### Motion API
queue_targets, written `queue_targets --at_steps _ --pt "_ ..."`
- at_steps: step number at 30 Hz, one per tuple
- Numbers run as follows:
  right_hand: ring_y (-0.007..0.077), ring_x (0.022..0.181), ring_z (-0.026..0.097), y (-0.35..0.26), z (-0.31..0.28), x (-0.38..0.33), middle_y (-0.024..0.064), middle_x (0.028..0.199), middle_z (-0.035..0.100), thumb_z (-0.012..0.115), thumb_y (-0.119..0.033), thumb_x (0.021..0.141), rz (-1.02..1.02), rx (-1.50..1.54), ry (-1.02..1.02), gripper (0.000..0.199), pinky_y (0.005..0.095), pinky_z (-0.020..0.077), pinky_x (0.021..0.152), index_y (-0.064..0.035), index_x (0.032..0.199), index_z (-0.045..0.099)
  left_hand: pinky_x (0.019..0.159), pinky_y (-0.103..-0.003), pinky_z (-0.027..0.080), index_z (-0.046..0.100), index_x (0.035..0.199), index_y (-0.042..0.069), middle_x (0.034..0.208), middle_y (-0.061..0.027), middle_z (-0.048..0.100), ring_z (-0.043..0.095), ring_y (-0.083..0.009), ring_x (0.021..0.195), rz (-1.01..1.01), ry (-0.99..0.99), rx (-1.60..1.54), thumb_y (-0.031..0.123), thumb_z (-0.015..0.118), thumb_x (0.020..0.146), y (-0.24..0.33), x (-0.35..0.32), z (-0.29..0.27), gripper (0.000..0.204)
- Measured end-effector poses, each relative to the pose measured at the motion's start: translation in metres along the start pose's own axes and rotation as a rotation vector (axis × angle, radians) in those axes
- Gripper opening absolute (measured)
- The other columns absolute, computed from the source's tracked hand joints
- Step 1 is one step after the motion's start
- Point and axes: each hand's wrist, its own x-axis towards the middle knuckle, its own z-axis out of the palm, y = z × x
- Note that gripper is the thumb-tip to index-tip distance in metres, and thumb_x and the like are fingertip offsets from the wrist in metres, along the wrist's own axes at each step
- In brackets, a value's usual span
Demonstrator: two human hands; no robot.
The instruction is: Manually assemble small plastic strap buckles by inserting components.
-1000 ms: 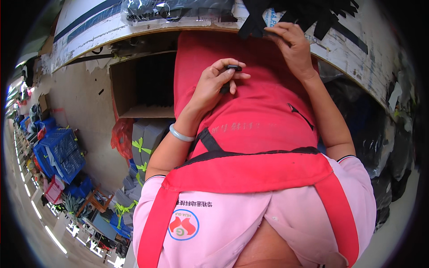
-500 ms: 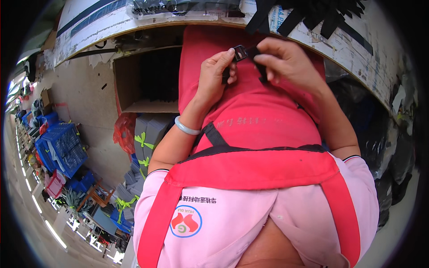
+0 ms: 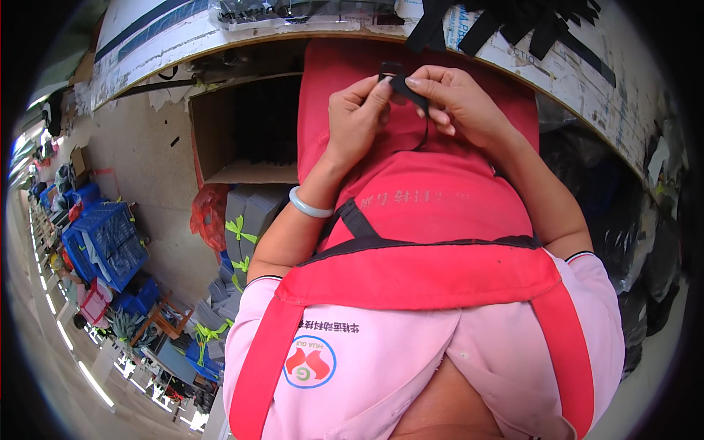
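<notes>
Both my hands meet over my red apron (image 3: 440, 213), just below the rounded edge of the worktable (image 3: 579, 70). My left hand (image 3: 356, 117) pinches a small black plastic buckle (image 3: 390, 71) between thumb and forefinger. My right hand (image 3: 458, 103) grips a short black strap (image 3: 409, 89) right at the buckle, touching it. A pale green bangle (image 3: 308, 205) sits on my left wrist. A heap of loose black straps (image 3: 513, 18) lies on the tabletop just beyond my right hand.
A clear bag of dark parts (image 3: 293, 11) lies on the table at the top. An open cardboard box (image 3: 242, 132) stands under the table to my left. Grey bundles tied with green tape (image 3: 242, 220), blue crates (image 3: 103, 242) and dark bags (image 3: 623, 213) surround me.
My right hand came down off the strap heap on the table with a strap and joined my left hand. Both hands rose slightly and now work the strap at the buckle.
</notes>
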Motion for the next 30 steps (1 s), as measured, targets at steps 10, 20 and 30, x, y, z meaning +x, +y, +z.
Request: queue_targets --at_steps 10,20,30 --pt "-0.0001 0.050 0.042 0.004 0.007 0.002 -0.0007 0.074 0.057 0.057 -0.021 0.096 -0.003 0.458 0.010 0.017 0.0142 0.0342 0.042 -0.0044 0.094 0.057 0.061 -0.027 0.049 0.066 0.105 -0.001 0.085 -0.0138 0.065 0.064 -0.0211 0.073 0.645 0.083 0.597 -0.001 0.063 0.086 -0.006 0.007 0.001 0.019" --pt "0.0040 0.058 0.051 0.015 0.001 0.009 -0.0009 0.076 0.057 0.061 -0.027 0.094 -0.131 0.251 0.075 0.027 0.0177 0.0440 0.050 -0.0034 0.107 0.060 0.055 -0.024 0.046 0.065 0.105 -0.001 0.085 -0.0100 0.065 0.060 -0.0151 0.065 0.661 -0.028 0.678 -0.003 0.065 0.084 -0.009 0.013 -0.015 0.021" --pt "0.0046 0.061 0.057 0.027 0.005 0.015 -0.0009 0.072 0.059 0.067 -0.016 0.089 -0.485 -0.246 0.283 0.017 0.0167 0.0443 0.054 -0.0041 0.102 0.065 0.042 -0.018 0.037 0.067 0.103 -0.003 0.071 -0.0107 0.067 0.052 -0.0093 0.046 -0.163 -0.011 -0.121 0.025 0.058 0.095 -0.002 0.010 -0.005 0.030"
